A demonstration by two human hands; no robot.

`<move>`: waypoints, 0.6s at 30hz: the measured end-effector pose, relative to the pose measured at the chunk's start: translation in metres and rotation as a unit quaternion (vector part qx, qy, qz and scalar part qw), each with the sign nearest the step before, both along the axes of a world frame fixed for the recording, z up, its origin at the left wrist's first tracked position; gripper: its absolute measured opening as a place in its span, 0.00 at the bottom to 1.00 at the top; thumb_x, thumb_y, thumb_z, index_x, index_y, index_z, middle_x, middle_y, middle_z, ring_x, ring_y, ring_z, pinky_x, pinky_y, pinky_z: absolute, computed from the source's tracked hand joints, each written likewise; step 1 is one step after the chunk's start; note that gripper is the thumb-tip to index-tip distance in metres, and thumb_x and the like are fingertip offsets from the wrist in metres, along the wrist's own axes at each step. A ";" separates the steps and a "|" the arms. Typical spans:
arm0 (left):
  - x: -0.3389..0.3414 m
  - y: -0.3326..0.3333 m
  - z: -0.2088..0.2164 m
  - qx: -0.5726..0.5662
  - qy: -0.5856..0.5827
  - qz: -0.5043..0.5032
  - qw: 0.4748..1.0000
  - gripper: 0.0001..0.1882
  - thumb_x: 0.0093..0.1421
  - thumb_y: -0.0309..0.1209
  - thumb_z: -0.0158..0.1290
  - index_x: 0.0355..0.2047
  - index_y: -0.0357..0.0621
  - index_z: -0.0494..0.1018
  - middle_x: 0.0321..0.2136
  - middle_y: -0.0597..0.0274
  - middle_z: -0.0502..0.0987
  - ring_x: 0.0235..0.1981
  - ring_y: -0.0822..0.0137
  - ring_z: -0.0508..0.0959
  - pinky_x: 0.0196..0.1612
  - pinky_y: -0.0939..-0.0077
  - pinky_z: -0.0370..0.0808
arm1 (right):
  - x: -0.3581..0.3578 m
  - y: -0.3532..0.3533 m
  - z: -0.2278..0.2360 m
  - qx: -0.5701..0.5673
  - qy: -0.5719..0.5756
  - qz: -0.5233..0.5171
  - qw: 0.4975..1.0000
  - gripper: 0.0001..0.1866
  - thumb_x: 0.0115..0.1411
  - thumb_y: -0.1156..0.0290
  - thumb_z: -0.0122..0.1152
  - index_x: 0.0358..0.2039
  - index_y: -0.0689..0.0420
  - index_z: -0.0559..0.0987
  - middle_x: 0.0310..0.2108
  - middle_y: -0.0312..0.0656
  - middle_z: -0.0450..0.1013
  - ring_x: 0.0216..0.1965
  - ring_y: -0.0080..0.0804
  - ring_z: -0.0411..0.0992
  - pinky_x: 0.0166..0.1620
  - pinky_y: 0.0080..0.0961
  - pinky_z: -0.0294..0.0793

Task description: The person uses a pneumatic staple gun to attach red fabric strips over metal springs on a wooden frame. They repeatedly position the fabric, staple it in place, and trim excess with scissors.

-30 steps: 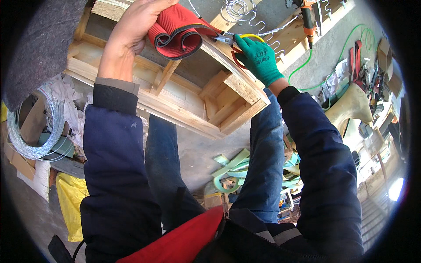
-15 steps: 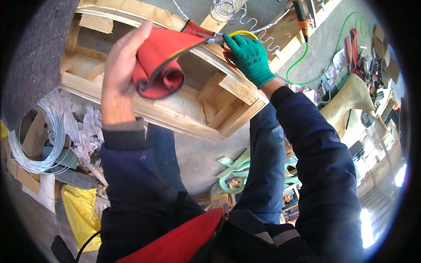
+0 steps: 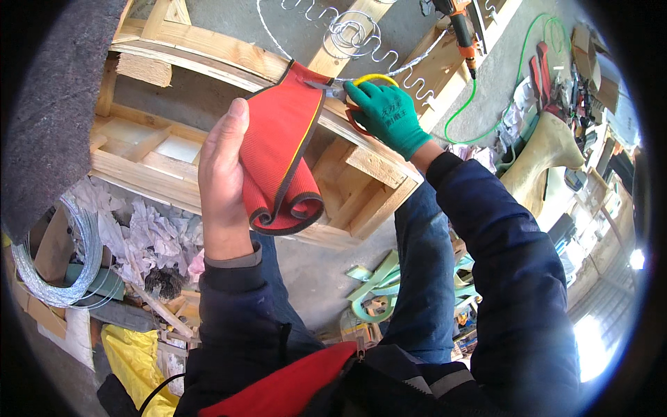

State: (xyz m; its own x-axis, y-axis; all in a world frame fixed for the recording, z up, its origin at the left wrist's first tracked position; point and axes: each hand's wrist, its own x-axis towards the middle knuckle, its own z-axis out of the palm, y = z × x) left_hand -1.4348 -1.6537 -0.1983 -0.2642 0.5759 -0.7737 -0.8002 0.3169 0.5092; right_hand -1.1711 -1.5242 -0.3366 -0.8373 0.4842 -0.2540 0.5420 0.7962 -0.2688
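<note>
My bare left hand [image 3: 226, 170] is closed round a partly rolled red webbing strap [image 3: 281, 128]. The strap has dark edges and a yellow line along one side. Its loose end reaches up over the rail of a wooden frame [image 3: 222, 52]. In my right hand [image 3: 392, 117], which wears a green glove, is a pair of scissors with a yellow handle [image 3: 375, 78] and an orange one. Their metal blades [image 3: 321, 85] meet the edge of the strap near its upper end. How far they are closed is hard to make out.
Wire springs [image 3: 353, 33] and a power tool [image 3: 462, 35] with a green air hose [image 3: 469, 104] lie on the frame. Coiled wire [image 3: 52, 299], crumpled paper [image 3: 149, 236] and yellow plastic [image 3: 132, 354] are at lower left; green foam offcuts [image 3: 375, 278] lie between my legs.
My left hand has moved right and down with the rolled strap, and its fingers now wrap round it. The scissor blades stay at the strap's upper part.
</note>
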 end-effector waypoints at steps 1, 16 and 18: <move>0.000 0.001 -0.001 0.012 -0.001 0.001 1.000 0.22 0.80 0.44 0.50 0.50 0.34 0.80 0.41 0.60 0.84 0.37 0.73 0.83 0.43 0.76 0.79 | 0.000 0.000 0.000 -0.014 -0.037 -0.001 0.999 0.28 0.61 0.60 0.73 0.61 0.48 0.78 0.46 0.40 0.80 0.44 0.41 0.83 0.46 0.37 0.83; 0.012 0.024 -0.006 0.056 -0.018 0.030 0.998 0.20 0.78 0.43 0.53 0.50 0.34 0.79 0.42 0.56 0.85 0.37 0.68 0.85 0.41 0.73 0.83 | -0.008 -0.002 0.006 0.001 0.017 -0.024 1.000 0.27 0.62 0.59 0.72 0.60 0.50 0.77 0.41 0.42 0.79 0.41 0.43 0.82 0.44 0.41 0.82; 0.011 0.022 -0.004 0.050 -0.030 0.022 0.998 0.19 0.78 0.42 0.52 0.49 0.35 0.80 0.41 0.58 0.84 0.38 0.71 0.83 0.42 0.75 0.81 | -0.006 0.000 0.006 -0.042 -0.024 -0.027 0.998 0.28 0.62 0.58 0.71 0.62 0.48 0.76 0.42 0.42 0.80 0.42 0.45 0.82 0.44 0.41 0.82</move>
State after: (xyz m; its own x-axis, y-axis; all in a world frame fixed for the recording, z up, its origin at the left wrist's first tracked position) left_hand -1.4235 -1.6322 -0.2024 -0.2464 0.6396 -0.7282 -0.8425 0.2301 0.4871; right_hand -1.1771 -1.5242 -0.3309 -0.7965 0.5029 -0.3357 0.5972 0.7412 -0.3066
